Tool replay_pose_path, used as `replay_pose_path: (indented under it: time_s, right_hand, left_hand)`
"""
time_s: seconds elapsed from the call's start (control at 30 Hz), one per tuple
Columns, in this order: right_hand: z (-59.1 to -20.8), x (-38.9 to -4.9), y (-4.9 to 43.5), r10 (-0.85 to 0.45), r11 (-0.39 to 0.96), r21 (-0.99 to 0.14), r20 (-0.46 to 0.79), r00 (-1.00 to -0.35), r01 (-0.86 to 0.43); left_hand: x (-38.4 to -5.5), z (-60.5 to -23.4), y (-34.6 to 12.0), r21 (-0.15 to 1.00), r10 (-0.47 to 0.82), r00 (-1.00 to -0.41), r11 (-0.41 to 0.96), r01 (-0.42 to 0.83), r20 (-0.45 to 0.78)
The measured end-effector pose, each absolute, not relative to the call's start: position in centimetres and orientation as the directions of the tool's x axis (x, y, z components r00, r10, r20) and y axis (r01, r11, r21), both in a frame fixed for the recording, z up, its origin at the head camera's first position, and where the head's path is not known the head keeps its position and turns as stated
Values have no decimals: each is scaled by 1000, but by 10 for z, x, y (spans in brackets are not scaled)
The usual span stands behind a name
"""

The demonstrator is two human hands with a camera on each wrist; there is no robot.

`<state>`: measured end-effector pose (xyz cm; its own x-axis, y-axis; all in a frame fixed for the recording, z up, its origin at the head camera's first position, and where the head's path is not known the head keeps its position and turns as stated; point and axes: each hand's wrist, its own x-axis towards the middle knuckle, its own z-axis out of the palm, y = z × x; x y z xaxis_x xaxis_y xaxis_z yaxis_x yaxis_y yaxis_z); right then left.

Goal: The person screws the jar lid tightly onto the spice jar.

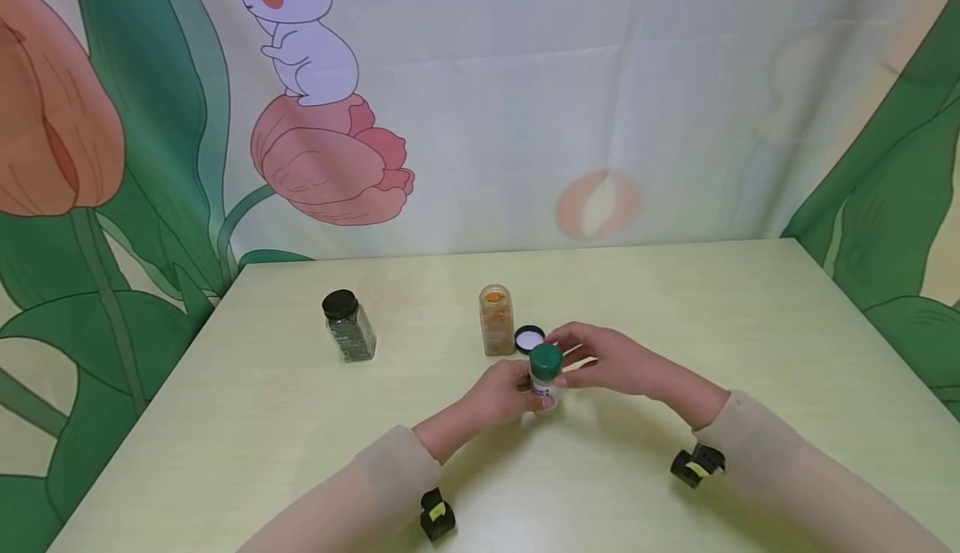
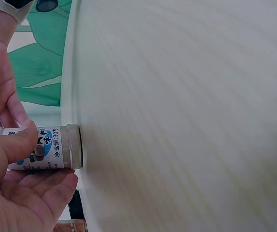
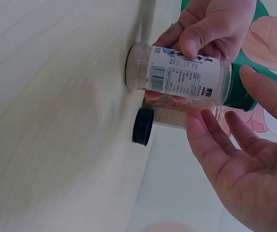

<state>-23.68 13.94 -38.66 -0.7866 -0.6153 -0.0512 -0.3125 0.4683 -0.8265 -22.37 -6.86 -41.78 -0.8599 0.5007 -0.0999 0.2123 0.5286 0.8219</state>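
My left hand [image 1: 497,394] grips a small clear spice bottle [image 3: 186,72] with a white printed label, its thumb on one side and fingers on the other. Pale powder shows through the base of the bottle in the right wrist view. On top is a green cap [image 1: 546,358]. Around that cap my right hand [image 1: 613,359] is spread, its thumb [image 3: 266,89] right at the cap's side and its fingers apart from it. The bottle stands upright, its base close over the table in the left wrist view.
Just behind the hands stands an uncapped jar [image 1: 497,326] of orange seasoning, a black lid [image 1: 530,339] with a white inside beside it. Farther left is a black-capped jar [image 1: 350,328] of green herbs. A printed curtain [image 1: 510,119] hangs behind the table [image 1: 225,419].
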Motion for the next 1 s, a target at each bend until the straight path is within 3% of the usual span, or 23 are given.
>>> replay_pose_path:
  time_s: [0.4,1.0]
  right_hand:
    - [-389,-234,155,-590,537,-777,-67,-804,-329]
    - [-397,-233,165,-613,529,-773,-62,-788,-351]
  left_hand:
    - [-222,-414,-68,814,482,-867,550,186,-127]
    - [-220,-411,-67,801,476,-870,568,189,-132]
